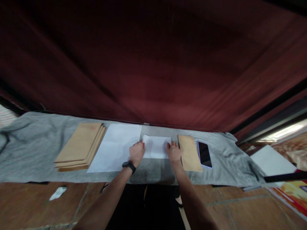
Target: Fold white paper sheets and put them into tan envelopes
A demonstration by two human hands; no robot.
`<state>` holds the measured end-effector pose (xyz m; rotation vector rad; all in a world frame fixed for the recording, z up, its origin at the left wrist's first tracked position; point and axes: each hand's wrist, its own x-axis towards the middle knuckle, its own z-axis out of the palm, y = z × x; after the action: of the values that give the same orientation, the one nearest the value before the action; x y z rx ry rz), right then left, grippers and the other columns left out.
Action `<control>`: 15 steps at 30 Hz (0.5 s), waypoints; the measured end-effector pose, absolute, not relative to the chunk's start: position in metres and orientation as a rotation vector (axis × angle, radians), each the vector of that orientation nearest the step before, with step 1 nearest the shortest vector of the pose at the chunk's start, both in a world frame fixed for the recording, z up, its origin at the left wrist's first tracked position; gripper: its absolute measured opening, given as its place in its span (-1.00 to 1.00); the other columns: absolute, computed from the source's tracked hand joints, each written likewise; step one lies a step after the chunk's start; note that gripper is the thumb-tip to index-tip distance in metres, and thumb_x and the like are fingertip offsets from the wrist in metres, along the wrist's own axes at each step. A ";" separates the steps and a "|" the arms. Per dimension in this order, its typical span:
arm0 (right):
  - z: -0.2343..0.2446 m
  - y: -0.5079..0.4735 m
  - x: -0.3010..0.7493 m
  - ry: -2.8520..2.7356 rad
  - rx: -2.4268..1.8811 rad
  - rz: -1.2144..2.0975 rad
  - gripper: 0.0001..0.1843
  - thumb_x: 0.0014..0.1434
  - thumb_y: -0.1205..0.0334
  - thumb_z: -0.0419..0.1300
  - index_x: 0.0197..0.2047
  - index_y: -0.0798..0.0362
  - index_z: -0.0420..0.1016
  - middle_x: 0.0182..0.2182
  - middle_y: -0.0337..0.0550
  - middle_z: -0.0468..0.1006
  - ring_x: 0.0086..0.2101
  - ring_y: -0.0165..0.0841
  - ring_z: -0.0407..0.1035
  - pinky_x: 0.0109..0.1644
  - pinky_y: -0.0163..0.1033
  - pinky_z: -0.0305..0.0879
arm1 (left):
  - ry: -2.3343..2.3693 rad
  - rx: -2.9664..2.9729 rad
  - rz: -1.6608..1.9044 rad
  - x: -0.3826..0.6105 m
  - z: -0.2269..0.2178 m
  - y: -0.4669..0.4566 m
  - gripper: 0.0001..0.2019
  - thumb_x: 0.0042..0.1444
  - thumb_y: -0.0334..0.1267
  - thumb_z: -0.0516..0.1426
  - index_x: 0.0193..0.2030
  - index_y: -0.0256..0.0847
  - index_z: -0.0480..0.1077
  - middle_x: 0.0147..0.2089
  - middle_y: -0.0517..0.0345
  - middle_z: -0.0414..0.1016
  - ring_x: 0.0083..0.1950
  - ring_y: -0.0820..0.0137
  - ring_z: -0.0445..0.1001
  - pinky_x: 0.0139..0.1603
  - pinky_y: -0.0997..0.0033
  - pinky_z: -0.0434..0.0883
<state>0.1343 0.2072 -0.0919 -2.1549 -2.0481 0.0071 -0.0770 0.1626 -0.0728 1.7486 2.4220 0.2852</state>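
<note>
A folded white sheet of paper (156, 146) lies on the grey cloth (33, 150) in front of me. My left hand (136, 152), with a black watch on its wrist, grips the sheet's left edge with curled fingers. My right hand (173, 152) presses on the sheet's right edge, fingers bent. A stack of white paper (115, 147) lies just left of my left hand. A single brown envelope (190, 152) lies right beside my right hand.
A stack of brown envelopes (81, 146) sits at the left on the cloth. A dark phone (204, 154) lies right of the single envelope. A dark red curtain (153, 64) hangs behind. White sheets (272, 161) lie at the far right on the tiled floor.
</note>
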 end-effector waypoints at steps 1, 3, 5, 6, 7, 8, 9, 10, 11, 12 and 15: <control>-0.092 0.208 0.134 -2.047 -2.157 0.006 -0.59 0.42 0.09 -0.06 0.04 0.22 0.44 -0.16 0.17 0.59 -0.23 -0.23 0.57 -0.21 -0.26 0.37 | 2.419 1.748 0.285 -0.077 -0.074 0.164 -0.63 0.37 -0.18 -0.10 -0.03 -0.33 0.46 -0.24 -0.21 0.60 -0.13 0.08 0.61 -0.14 0.20 0.42; -0.093 0.210 0.133 -2.039 -2.165 0.007 -0.57 0.43 0.07 -0.07 0.04 0.22 0.43 -0.16 0.17 0.59 -0.23 -0.22 0.57 -0.21 -0.25 0.37 | 2.413 1.751 0.284 -0.078 -0.075 0.165 -0.63 0.37 -0.18 -0.10 -0.02 -0.33 0.46 -0.25 -0.22 0.59 -0.13 0.08 0.61 -0.14 0.20 0.43; -0.094 0.211 0.133 -2.026 -2.175 0.012 -0.57 0.43 0.05 -0.07 0.04 0.22 0.42 -0.15 0.18 0.58 -0.24 -0.21 0.57 -0.21 -0.24 0.37 | 2.408 1.758 0.283 -0.078 -0.075 0.166 -0.63 0.38 -0.18 -0.10 0.01 -0.34 0.45 -0.24 -0.22 0.60 -0.13 0.08 0.61 -0.14 0.19 0.43; -0.094 0.211 0.132 -2.015 -2.176 0.015 -0.57 0.43 0.05 -0.06 0.05 0.23 0.41 -0.15 0.19 0.58 -0.23 -0.21 0.56 -0.20 -0.24 0.37 | 2.406 1.762 0.281 -0.078 -0.075 0.166 -0.63 0.38 -0.18 -0.10 0.02 -0.35 0.44 -0.24 -0.22 0.60 -0.13 0.08 0.61 -0.14 0.18 0.44; -0.095 0.211 0.132 -2.001 -2.174 0.015 -0.57 0.43 0.06 -0.06 0.07 0.23 0.40 -0.14 0.20 0.57 -0.23 -0.21 0.55 -0.19 -0.23 0.37 | 2.404 1.765 0.278 -0.077 -0.075 0.166 -0.62 0.38 -0.19 -0.11 0.04 -0.35 0.43 -0.24 -0.21 0.60 -0.13 0.08 0.61 -0.14 0.18 0.44; -0.095 0.211 0.132 -1.983 -2.166 0.012 -0.58 0.43 0.06 -0.05 0.08 0.23 0.39 -0.14 0.20 0.57 -0.21 -0.20 0.55 -0.18 -0.23 0.37 | 2.403 1.767 0.273 -0.077 -0.074 0.166 -0.62 0.38 -0.19 -0.11 0.06 -0.36 0.43 -0.25 -0.21 0.60 -0.12 0.08 0.61 -0.14 0.18 0.45; -0.094 0.210 0.132 -1.962 -2.152 0.002 -0.59 0.42 0.08 -0.04 0.09 0.23 0.38 -0.13 0.21 0.56 -0.19 -0.19 0.53 -0.16 -0.22 0.37 | 2.403 1.769 0.268 -0.076 -0.074 0.166 -0.62 0.39 -0.19 -0.11 0.07 -0.37 0.42 -0.25 -0.21 0.60 -0.12 0.08 0.62 -0.14 0.17 0.45; -0.094 0.209 0.132 -1.937 -2.132 -0.021 -0.59 0.41 0.09 -0.03 0.10 0.22 0.37 -0.12 0.21 0.55 -0.16 -0.17 0.52 -0.13 -0.19 0.36 | 2.403 1.771 0.264 -0.075 -0.074 0.166 -0.61 0.39 -0.20 -0.11 0.09 -0.38 0.41 -0.24 -0.22 0.60 -0.11 0.08 0.62 -0.13 0.17 0.45; -0.093 0.207 0.131 -1.914 -2.102 -0.049 -0.59 0.40 0.10 -0.02 0.12 0.22 0.36 -0.10 0.23 0.54 -0.12 -0.14 0.49 -0.09 -0.16 0.36 | 2.402 1.774 0.260 -0.074 -0.073 0.166 -0.61 0.39 -0.21 -0.11 0.11 -0.40 0.40 -0.24 -0.22 0.60 -0.10 0.08 0.62 -0.12 0.18 0.46; -0.092 0.206 0.129 -1.902 -2.058 -0.077 -0.58 0.40 0.12 -0.02 0.15 0.22 0.35 -0.07 0.24 0.52 -0.07 -0.11 0.46 -0.04 -0.12 0.34 | 2.400 1.777 0.256 -0.073 -0.072 0.166 -0.61 0.39 -0.21 -0.11 0.11 -0.41 0.39 -0.23 -0.23 0.60 -0.09 0.09 0.62 -0.11 0.19 0.46; -0.092 0.199 0.119 -1.977 -1.844 -0.088 -0.51 0.40 0.15 -0.05 0.29 0.20 0.24 0.13 0.29 0.42 0.10 -0.04 0.33 0.14 0.02 0.24 | 2.393 1.785 0.241 -0.072 -0.070 0.166 -0.62 0.38 -0.24 -0.11 0.12 -0.42 0.39 -0.22 -0.25 0.60 -0.08 0.10 0.62 -0.11 0.21 0.46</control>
<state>0.1192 0.1989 -0.0916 -1.8441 -1.9767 -0.0879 -0.0716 0.1658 -0.0702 1.7853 2.3925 0.2410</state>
